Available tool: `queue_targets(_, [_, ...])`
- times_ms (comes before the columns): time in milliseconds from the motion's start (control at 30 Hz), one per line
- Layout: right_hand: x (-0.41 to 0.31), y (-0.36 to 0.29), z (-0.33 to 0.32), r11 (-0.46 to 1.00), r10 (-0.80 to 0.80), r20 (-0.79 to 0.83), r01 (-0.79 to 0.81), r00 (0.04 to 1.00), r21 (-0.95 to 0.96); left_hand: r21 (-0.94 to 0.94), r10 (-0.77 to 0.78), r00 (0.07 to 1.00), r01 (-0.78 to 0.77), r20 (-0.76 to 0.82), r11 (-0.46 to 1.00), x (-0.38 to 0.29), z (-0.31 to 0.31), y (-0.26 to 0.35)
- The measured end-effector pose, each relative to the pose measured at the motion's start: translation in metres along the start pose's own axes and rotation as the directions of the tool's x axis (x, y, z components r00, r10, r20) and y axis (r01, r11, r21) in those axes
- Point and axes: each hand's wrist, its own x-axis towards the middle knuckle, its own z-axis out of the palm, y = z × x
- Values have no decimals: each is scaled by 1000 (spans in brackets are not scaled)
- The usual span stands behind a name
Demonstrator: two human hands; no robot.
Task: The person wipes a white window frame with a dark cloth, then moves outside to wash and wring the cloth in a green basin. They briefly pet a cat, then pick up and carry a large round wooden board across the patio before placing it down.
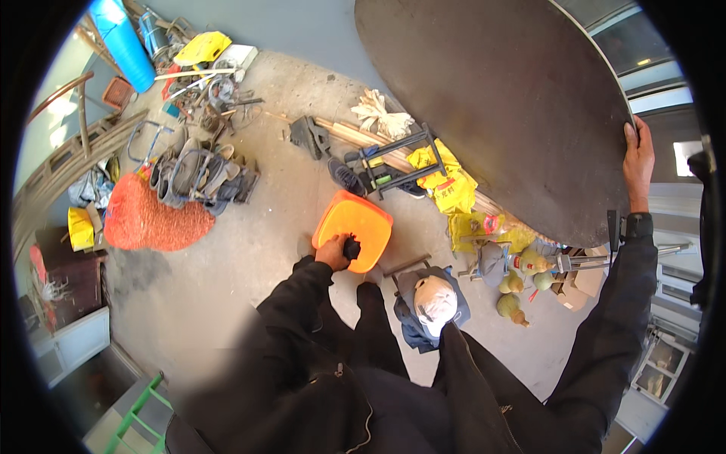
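My left hand [334, 252] is closed on a small black object [351, 248], perhaps a cloth or glove, over the seat of an orange plastic stool [363, 227]. At the right, my right hand [639, 153] grips the rim of a large dark round board [510, 102], perhaps a tabletop, which stands tilted against the wall side. Its fingers lie around the edge and the thumb rests on the face. The board's upper part runs out of view.
Near my feet, a white cap [435, 301] lies on a dark-covered seat. Gourds [510, 306], yellow bags [451, 181], wooden strips and shoes [346, 176] lie below the board. Leftward are an orange-red sack [153, 221], a loaded shoe rack [198, 176] and a green ladder [133, 417].
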Motion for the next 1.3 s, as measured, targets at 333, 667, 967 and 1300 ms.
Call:
queue_targets(333, [9, -2, 6, 992, 115, 50, -117, 992, 43, 112, 104, 982, -123, 157, 986, 73, 42, -37])
queue_targets(667, [19, -26, 13, 993, 116, 95, -118, 989, 21, 173, 160, 914, -238, 373, 956, 131, 82, -83])
queue_targets(967, [51, -100, 42, 991, 58, 85, -68, 995, 118, 153, 296, 936, -326, 190, 933, 141, -15, -50])
queue_targets(1300, [62, -187, 45, 998, 15, 13, -16, 1000, 67, -4, 600, 571, -726, -560, 687, 183, -315, 235])
